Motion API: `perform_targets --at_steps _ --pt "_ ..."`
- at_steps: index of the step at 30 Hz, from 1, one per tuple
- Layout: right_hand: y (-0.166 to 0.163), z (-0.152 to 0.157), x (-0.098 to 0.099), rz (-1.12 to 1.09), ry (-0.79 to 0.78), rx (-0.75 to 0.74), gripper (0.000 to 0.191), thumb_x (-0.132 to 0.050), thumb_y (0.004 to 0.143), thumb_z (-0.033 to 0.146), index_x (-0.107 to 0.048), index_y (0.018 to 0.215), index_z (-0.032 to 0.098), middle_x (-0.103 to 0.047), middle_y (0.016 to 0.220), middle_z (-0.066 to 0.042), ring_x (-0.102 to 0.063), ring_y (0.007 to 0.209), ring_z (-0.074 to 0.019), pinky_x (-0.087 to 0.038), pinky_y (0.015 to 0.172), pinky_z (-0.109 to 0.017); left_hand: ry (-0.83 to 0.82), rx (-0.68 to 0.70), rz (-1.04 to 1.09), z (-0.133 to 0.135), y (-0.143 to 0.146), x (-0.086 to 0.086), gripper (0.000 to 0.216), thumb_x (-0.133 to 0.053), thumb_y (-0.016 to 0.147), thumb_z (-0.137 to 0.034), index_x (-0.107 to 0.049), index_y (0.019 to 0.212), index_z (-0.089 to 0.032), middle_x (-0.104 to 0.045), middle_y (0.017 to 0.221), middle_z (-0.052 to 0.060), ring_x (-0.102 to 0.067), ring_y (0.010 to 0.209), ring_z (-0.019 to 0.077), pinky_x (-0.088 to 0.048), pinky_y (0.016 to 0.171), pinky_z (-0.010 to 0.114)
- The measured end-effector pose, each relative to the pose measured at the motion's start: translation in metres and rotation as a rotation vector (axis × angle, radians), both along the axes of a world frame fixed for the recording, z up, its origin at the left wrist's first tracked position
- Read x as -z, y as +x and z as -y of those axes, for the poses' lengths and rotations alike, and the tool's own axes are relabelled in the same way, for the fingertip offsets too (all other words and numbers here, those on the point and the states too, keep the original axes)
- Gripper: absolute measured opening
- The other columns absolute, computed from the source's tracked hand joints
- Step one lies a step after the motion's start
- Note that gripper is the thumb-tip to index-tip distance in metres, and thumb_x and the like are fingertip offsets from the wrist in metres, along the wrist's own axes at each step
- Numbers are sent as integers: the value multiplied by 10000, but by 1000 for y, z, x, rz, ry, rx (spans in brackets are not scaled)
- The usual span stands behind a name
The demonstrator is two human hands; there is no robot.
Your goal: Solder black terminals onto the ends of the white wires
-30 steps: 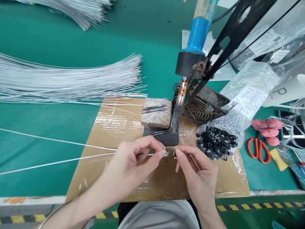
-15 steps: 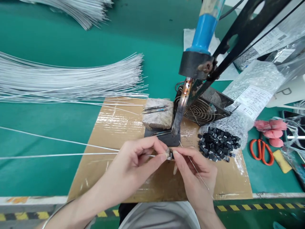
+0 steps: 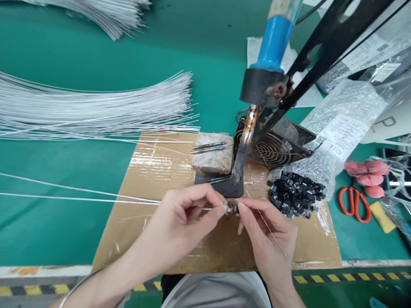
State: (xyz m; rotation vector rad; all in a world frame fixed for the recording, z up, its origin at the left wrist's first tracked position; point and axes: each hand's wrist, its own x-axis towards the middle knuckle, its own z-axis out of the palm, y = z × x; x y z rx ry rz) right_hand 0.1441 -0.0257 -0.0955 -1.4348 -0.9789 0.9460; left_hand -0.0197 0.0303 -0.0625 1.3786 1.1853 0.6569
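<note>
Pinching, left hand (image 3: 189, 218) grips slim white wires (image 3: 147, 201), right hand (image 3: 271, 226) a tiny black connector (image 3: 236, 208).

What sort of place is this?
Probably a factory workshop's soldering station: a mounted soldering iron, a heap of small black parts and a big bundle of white wires.

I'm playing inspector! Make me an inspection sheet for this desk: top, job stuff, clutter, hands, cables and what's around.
Surface: green tabletop, with brown cardboard on it.
Job's things: white wires; small black piece; heap of black pieces; soldering iron on an arm.
Clutter: orange-handled scissors, yellow sponge, bubble wrap.
Hands: left hand pinching a wire end; right hand pinching the small black piece, thin wire across it.
Cables: black cable near the iron; ends not visible.
Surroundings: yellow-and-black stripes below the table edge.
</note>
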Motion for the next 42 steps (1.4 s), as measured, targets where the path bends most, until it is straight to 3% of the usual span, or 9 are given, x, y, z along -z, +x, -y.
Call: perform_targets --at_steps 7,20,42 --pt "6 1 7 74 40 -35 100 -763 942 230 -850 900 256 -753 714 5 -646 564 -121 -545 523 -220 -25 -28 -1 1 -1 1 248 -628 879 -358 -725 725 -189 -743 785 85 -574 641 160 -310 485 253" --pt "7 1 7 61 56 -52 127 -771 939 187 -849 931 286 -771 745 25 -657 588 -104 -545 546 -191 -51 -5 -24 2 2 5 262 -621 890 -383 -716 755 -180 -655 703 54 -490 601 146 -275 500 261" --pt "4 2 6 41 62 -94 205 -764 944 146 -857 961 328 -775 780 45 -643 605 -73 -501 559 -162 -23 -20 163 0 3 1 214 -656 887 -234 -709 686 -183 -760 773 28 -621 662 116 -466 582 181"
